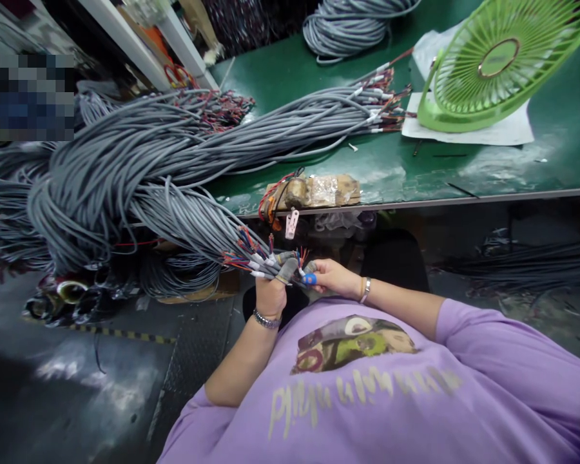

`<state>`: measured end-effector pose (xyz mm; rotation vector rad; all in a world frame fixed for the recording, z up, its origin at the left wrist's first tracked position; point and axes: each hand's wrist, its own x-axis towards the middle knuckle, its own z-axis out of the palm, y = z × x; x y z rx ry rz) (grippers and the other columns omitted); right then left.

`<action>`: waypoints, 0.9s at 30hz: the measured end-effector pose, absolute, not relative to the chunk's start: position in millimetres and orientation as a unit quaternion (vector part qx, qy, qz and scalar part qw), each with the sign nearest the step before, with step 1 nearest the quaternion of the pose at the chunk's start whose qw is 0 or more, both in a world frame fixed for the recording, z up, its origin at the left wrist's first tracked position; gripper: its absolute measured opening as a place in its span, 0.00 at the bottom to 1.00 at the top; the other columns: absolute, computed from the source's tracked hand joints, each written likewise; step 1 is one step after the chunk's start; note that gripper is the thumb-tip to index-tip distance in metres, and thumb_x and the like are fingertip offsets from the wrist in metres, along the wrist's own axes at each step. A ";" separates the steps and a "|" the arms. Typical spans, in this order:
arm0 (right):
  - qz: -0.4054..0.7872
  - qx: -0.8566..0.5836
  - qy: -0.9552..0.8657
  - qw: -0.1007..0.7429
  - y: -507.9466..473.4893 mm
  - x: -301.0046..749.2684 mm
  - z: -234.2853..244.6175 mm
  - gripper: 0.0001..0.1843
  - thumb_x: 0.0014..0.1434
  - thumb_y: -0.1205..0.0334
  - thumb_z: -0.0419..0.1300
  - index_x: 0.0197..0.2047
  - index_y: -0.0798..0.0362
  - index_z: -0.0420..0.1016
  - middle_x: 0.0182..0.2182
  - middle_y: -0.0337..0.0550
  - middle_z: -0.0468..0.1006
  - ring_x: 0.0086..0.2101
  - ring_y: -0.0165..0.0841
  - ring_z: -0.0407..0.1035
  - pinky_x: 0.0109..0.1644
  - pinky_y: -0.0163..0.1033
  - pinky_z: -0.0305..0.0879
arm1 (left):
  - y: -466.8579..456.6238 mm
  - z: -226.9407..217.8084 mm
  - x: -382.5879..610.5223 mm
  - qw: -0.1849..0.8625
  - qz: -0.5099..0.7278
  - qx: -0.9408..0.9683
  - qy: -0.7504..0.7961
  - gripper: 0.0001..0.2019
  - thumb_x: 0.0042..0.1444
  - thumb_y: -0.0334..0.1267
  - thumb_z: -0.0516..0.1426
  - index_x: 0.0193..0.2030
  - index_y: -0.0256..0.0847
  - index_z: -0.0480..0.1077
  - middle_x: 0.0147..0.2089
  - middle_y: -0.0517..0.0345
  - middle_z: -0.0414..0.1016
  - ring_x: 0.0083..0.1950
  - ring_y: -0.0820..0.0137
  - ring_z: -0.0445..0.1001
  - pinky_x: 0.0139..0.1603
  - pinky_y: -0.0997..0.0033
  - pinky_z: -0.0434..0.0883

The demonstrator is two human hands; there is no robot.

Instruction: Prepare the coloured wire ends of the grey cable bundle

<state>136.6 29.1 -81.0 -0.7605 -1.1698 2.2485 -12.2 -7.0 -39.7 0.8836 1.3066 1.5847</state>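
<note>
A thick bundle of grey cables (193, 222) hangs over the front edge of the table, and its stripped ends with coloured wires (254, 251) reach my hands. My left hand (272, 293), with grey covers on its fingers, is closed around a cable end beside that bundle. The fanned red and dark wires of this cable end (301, 258) stick up between my hands. My right hand (338, 278) pinches at the same cable end, with grey and blue covers on its fingers. The fingertips partly hide what they grip.
More grey cables (290, 125) lie in heaps across the green table (488, 171). A green fan (497, 61) stands on papers at the right. By the table edge sits a taped block (336, 190) with a small metal cylinder. A coiled cable (343, 32) lies behind.
</note>
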 end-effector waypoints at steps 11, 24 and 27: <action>0.831 -0.296 -0.414 0.226 25.7 132.2 -79.1 0.27 0.40 0.45 0.73 0.27 0.55 0.65 0.15 0.31 0.70 0.14 0.20 0.59 0.19 0.27 0.55 | -6.5 -43.2 -8.4 0.417 0.614 0.381 0.552 0.12 0.47 0.44 0.67 0.27 0.36 0.76 0.25 0.57 0.78 0.25 0.72 0.75 0.28 0.73 0.72; 0.800 -0.328 -0.436 0.251 29.3 124.5 -70.1 0.08 0.55 0.64 0.64 0.37 0.55 0.69 0.22 0.37 0.78 0.21 0.25 0.71 0.21 0.27 0.66 | -2.5 -35.2 -2.8 0.390 0.630 0.360 0.566 0.10 0.46 0.41 0.67 0.31 0.38 0.76 0.29 0.59 0.79 0.30 0.73 0.76 0.33 0.73 0.72; 0.785 -0.350 -0.437 0.265 36.9 131.5 -68.8 0.06 0.56 0.70 0.60 0.39 0.55 0.71 0.22 0.36 0.77 0.20 0.23 0.68 0.21 0.26 0.64 | -2.9 -34.3 -5.9 0.406 0.621 0.371 0.559 0.11 0.46 0.43 0.67 0.31 0.38 0.75 0.28 0.59 0.79 0.30 0.71 0.77 0.33 0.72 0.74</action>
